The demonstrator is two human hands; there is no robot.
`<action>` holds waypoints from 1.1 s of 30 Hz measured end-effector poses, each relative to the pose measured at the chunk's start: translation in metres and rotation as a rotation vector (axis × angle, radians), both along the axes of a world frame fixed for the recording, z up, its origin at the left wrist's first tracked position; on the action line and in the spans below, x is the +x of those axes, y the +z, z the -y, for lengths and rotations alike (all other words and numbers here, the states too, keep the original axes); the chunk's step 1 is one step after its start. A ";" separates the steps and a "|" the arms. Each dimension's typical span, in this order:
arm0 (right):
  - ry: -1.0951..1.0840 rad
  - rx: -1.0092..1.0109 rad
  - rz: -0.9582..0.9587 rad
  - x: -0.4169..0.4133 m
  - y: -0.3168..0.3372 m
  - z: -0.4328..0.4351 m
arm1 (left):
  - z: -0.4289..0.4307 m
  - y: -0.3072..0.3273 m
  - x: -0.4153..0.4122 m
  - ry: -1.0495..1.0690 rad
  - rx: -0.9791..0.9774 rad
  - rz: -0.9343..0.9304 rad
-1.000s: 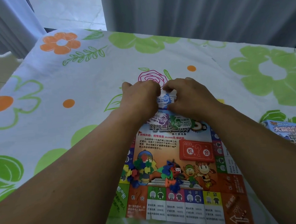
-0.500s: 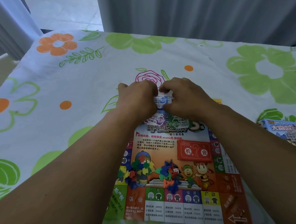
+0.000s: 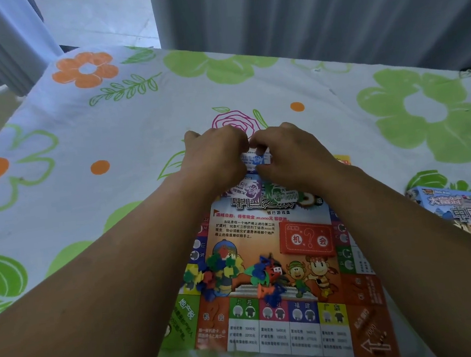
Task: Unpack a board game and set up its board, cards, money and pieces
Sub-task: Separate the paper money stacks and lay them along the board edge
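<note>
— What's changed?
— Little: my left hand (image 3: 218, 157) and right hand (image 3: 292, 155) still pinch the paper money (image 3: 255, 159) between them, probably a small bundle, over the board's (image 3: 276, 223) far edge.
— Pieces?
— The pieces (image 3: 217, 272) are heaped on the board nearer me; the box (image 3: 462, 211) lies to the right.

I'm counting one game board (image 3: 245, 229), one game box (image 3: 467, 210), two heaps of plastic pieces (image 3: 211, 272) (image 3: 266, 276), and two hands, left hand (image 3: 214, 154) and right hand (image 3: 292, 150); the paper money (image 3: 255, 159) is too hidden for counting.

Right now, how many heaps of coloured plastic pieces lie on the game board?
2. The left heap lies near the left edge of the game board; the second heap lies right of it, near the middle. Parts of the board are covered, so more may be hidden.
</note>
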State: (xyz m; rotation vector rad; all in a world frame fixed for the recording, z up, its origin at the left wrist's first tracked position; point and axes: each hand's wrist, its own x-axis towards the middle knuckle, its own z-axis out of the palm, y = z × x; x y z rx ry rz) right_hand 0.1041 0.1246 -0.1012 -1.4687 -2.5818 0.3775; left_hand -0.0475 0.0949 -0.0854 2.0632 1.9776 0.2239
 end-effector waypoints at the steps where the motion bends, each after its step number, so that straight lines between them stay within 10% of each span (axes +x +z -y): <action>1: 0.005 0.000 0.007 0.000 0.000 0.000 | 0.000 0.000 0.000 0.000 -0.005 0.007; 33: 0.011 -0.029 0.033 0.000 -0.001 -0.001 | 0.001 0.002 -0.002 0.043 -0.031 0.084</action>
